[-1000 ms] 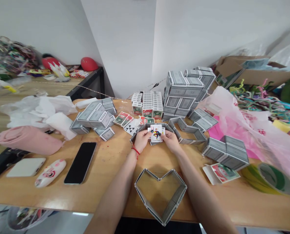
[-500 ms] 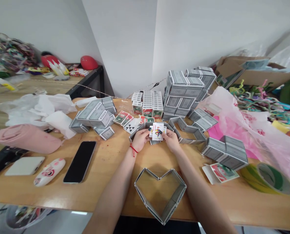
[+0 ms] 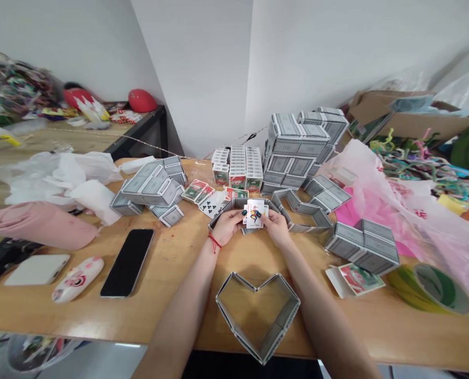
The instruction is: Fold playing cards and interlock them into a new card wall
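Several playing cards (image 3: 255,214) are held face up between my two hands, a joker-like picture card on top and a king showing at the edge. My left hand (image 3: 228,225), with a red string at its wrist, pinches their left side. On the right side my right hand (image 3: 274,223) grips them, thumb on the face. Behind and below the hands stands a grey frame of folded cards (image 3: 217,217), partly hidden. A heart-shaped card frame (image 3: 234,325) rests on the table between my forearms. Loose cards (image 3: 211,204) lie face up just left of my left hand.
Boxed card decks (image 3: 237,167) and a tall stack of grey card blocks (image 3: 293,152) stand at the back. A phone (image 3: 127,263) and a mouse (image 3: 77,279) lie at left; a tape roll (image 3: 429,288) and a pink plastic bag (image 3: 408,205) are at right.
The cards have been squared up slightly, with less of the rear cards fanned out at the sides. Both hands stay in about the same place.
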`<act>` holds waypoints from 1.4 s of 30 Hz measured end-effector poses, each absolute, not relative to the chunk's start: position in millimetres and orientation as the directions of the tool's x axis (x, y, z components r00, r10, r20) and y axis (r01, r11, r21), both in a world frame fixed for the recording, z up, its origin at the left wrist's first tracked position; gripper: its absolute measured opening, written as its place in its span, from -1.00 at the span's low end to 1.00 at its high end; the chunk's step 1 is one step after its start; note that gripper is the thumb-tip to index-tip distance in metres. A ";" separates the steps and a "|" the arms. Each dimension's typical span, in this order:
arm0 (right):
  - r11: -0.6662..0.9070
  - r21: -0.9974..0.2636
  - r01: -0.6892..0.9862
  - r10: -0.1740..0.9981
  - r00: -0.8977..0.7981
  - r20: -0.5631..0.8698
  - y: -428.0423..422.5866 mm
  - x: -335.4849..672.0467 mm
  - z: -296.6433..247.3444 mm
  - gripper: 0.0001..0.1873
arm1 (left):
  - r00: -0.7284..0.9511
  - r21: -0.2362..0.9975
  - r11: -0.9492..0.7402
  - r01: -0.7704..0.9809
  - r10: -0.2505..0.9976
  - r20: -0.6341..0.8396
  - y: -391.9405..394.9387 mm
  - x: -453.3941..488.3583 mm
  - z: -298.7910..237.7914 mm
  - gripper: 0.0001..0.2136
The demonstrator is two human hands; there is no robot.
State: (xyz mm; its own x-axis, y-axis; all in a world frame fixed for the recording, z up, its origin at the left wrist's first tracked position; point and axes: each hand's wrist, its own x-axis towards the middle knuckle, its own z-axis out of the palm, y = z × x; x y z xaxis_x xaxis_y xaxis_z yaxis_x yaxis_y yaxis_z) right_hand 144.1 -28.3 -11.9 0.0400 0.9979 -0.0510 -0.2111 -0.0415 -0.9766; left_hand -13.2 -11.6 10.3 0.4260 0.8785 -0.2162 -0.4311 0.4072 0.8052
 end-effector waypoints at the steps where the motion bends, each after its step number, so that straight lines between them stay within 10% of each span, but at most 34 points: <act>1: -0.040 -0.976 -0.216 0.998 0.038 -0.049 -28.0 144.1 -12.6 -0.55 | 0.427 0.804 0.409 -0.433 0.878 -0.217 -11.6 -13.0 10.1 -0.68; 42: -0.018 -0.982 -0.188 0.999 0.036 -0.025 -29.3 140.1 -11.8 -0.65 | 0.192 0.815 0.375 -0.443 0.927 -0.322 -11.4 -1.0 7.8 -0.76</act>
